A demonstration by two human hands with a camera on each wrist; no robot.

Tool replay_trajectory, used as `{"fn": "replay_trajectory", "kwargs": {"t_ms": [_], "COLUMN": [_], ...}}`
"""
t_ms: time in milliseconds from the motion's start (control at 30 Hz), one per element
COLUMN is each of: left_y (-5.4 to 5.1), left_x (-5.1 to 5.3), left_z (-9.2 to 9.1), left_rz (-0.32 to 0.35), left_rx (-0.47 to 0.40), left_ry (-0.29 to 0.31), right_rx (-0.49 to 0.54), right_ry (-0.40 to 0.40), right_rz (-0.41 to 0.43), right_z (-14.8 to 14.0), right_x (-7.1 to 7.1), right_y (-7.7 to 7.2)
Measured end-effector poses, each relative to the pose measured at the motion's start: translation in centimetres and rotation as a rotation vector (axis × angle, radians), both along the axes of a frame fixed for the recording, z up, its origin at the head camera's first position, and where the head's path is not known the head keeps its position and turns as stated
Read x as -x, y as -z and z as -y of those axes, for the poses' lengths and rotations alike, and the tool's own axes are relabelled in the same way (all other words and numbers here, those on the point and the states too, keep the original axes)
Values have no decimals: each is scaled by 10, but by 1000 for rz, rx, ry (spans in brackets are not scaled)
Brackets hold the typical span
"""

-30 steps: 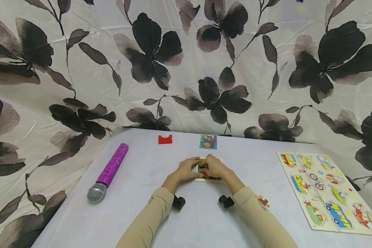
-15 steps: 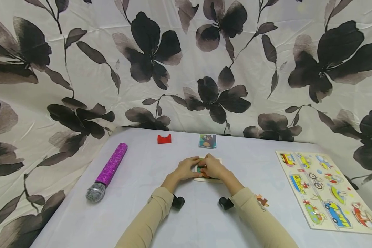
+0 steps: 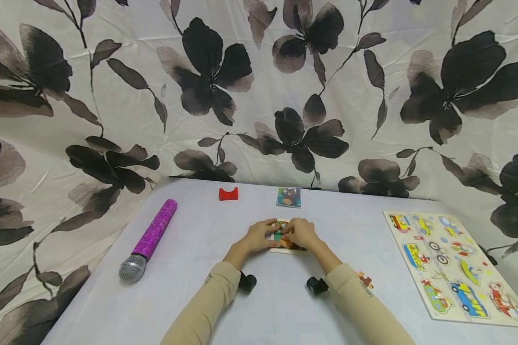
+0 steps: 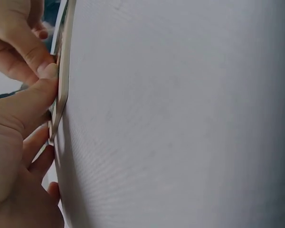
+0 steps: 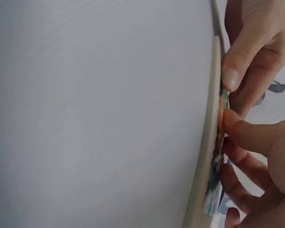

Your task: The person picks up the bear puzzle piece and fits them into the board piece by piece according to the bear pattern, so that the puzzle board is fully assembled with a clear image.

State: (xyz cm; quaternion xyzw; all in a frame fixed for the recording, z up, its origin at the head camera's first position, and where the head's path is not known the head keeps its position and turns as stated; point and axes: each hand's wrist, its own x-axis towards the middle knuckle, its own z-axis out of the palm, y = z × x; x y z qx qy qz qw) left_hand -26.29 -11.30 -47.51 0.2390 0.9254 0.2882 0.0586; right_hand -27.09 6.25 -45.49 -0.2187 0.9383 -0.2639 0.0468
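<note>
A small wooden jigsaw puzzle board (image 3: 302, 251) with a pale frame lies at the middle of the table. My left hand (image 3: 257, 235) holds its left side, thumb and fingers spread along the edge. From the right, my right hand (image 3: 303, 234) bends over the board, thumb and fingertips together at a puzzle piece, which they mostly cover. Green and orange pieces show between the hands. In the right wrist view, the thumb meets an orange piece (image 5: 222, 114) on the board. A loose orange puzzle piece (image 3: 365, 279) lies beside the right sleeve.
A purple glitter microphone (image 3: 154, 229) lies at left. Toward the back are a red notched block (image 3: 228, 194) and a bear picture card (image 3: 288, 197). A large vehicle puzzle board (image 3: 457, 268) lies at right. Floral cloth (image 3: 259, 96) hangs behind the table.
My right hand has shifted slightly right and its fingers have moved, uncovering more of the board's green and orange pieces. The left hand keeps its place at the board's edge.
</note>
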Motion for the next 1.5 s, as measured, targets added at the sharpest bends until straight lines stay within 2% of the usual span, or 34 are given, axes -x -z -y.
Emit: {"fn": "replay_trajectory", "kwargs": {"t_ms": [167,333,400,500,600,667,833,967,1100,1233,1367,1500], "left_y": [-2,-2,-2,-3,-3,-3,-5,-7,-6,-5,-4,-4], "left_x": [-2,-3,-4,-5,-5,-5,-6,-7,-7,-6,-5,-4], "left_z": [0,0,0,0,-1,-2,-4,-3,-2,-2,-3,-3], "left_rz": [-42,-75,-72,-62,-49,-43,-8,5,7,10,8,9], "left_rx": [15,53,66,75,79,82,74,60,63,53,45,45], "left_ry": [30,50,48,39,27,19,-2,-14,-23,-20,-18,-21], "right_rx": [-120,-210,-185,-51,74,100,27,-51,-49,54,146,137], "right_ry": [-75,-100,-116,-118,-85,-57,57,136,119,57,56,98], "right_rz": [-25,13,13,18,21,26,124,215,202,198,243,157], "right_z": [-2,-8,-14,-34,-66,-93,-153,-180,-185,-180,-174,-166], "right_x": [-6,-15,-16,-16,-16,-20,-43,-62,-73,-79,-83,-75], "right_y": [-5,-9,-8,-6,-9,-13,-19,-19,-10,-5,-9,-14]}}
